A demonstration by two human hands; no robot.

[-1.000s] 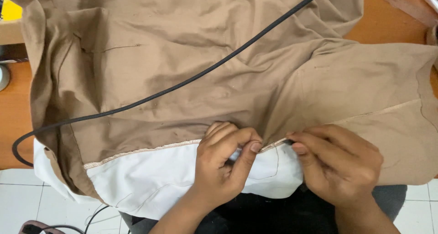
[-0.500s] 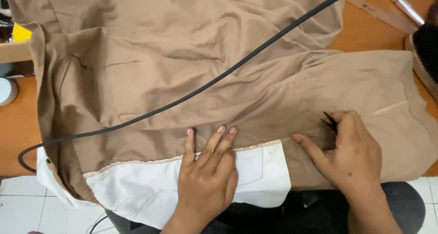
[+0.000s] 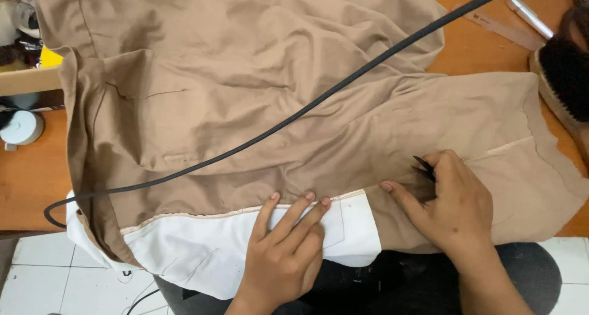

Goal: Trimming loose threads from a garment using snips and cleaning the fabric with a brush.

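A tan garment [image 3: 245, 94] lies spread over an orange-brown table, its white lining [image 3: 208, 241] folded out along the near edge. My left hand [image 3: 285, 250] rests flat on the white lining, fingertips at the seam where tan meets white. My right hand [image 3: 451, 207] presses on the tan cloth to the right and holds a small dark pointed tool [image 3: 424, 166], its tips sticking out past my fingers. A black cable [image 3: 294, 118] runs diagonally across the garment from upper right to lower left.
A dark brush with a straw-coloured rim [image 3: 561, 81] sits at the right edge. A ruler [image 3: 500, 27] and a silver pen [image 3: 529, 17] lie at the top right. A white round object [image 3: 21, 128] stands on the left. White floor tiles [image 3: 37, 272] show below.
My hands had pinched the seam together; they have since separated. The left hand now lies flat on the lining, and the right has moved right, holding the dark tool.
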